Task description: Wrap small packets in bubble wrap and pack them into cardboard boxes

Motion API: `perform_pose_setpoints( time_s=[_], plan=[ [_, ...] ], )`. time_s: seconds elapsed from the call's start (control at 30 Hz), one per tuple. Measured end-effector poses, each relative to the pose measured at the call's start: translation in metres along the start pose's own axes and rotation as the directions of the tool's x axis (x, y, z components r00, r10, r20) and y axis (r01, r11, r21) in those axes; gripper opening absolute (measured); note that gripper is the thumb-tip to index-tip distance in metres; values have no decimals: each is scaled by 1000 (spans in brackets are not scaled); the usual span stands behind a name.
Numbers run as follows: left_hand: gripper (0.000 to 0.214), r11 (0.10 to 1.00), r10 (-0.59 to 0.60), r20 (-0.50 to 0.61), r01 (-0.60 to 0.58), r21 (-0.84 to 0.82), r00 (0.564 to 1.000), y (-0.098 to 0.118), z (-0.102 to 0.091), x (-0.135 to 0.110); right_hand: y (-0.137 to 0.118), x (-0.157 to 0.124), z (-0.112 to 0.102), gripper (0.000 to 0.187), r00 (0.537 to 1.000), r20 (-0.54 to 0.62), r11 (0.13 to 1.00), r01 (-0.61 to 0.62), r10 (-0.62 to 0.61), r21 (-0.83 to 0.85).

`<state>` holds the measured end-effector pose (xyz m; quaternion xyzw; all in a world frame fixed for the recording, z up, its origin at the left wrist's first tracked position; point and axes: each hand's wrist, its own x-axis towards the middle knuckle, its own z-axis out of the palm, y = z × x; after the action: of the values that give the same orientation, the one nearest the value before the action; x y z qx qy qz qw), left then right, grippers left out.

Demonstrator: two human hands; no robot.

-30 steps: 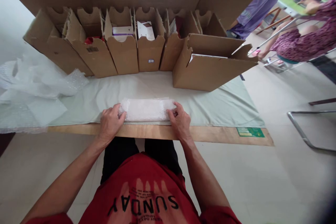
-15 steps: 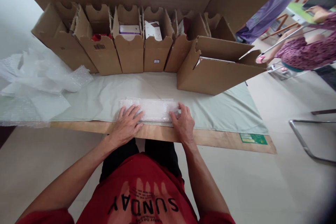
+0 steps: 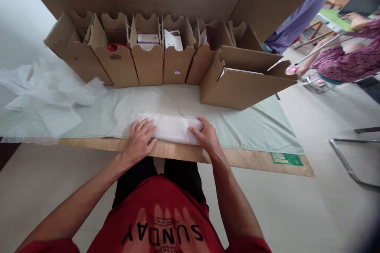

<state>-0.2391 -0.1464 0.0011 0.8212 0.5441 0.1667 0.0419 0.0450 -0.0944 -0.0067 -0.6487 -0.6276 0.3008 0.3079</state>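
Note:
A long, flat packet of clear bubble wrap (image 3: 171, 127) lies on the pale green cloth (image 3: 124, 104), close to the table's front edge. My left hand (image 3: 140, 137) rests over its left end, fingers spread and lying flat. At the other end, my right hand (image 3: 207, 133) grips the packet, thumb on top and fingers round the far corner. What the wrap encloses cannot be made out.
Several open cardboard file boxes (image 3: 147, 67) stand along the back, some with white or red contents. One box (image 3: 234, 89) sits turned sideways at right. Loose bubble wrap (image 3: 56, 91) is heaped at left. A person in patterned clothing (image 3: 347, 59) sits beyond the table's right.
The packet's right end has swung slightly toward the front edge, so it now lies at a slant. My right hand has closed around that end, while my left stays over the other.

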Motion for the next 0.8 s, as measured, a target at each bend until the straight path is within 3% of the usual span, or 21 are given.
perform_pose_setpoints(
  time_s=[0.13,0.3,0.5,0.6,0.7,0.8],
  plan=[
    [40,998,54,-23,-53,29,998,0,-5,1,1,-25,-1,59,998,2,937,-55,58,345],
    [46,993,115,-14,-115,32,993,1,-6,9,-11,-59,0,63,985,18,827,-156,174,540],
    [44,983,181,-103,-178,37,978,-12,-20,67,-30,-95,5,59,985,-12,753,-124,172,646],
    [49,988,150,-56,-148,44,987,-22,-18,90,-36,-104,22,57,972,41,673,-190,231,715],
    [64,995,94,28,-95,25,995,-23,-12,75,-40,-106,37,57,951,115,547,-262,288,795],
    [71,978,208,59,-206,-43,976,-8,-12,28,-44,-106,42,58,938,148,460,-286,313,841]
  ],
)
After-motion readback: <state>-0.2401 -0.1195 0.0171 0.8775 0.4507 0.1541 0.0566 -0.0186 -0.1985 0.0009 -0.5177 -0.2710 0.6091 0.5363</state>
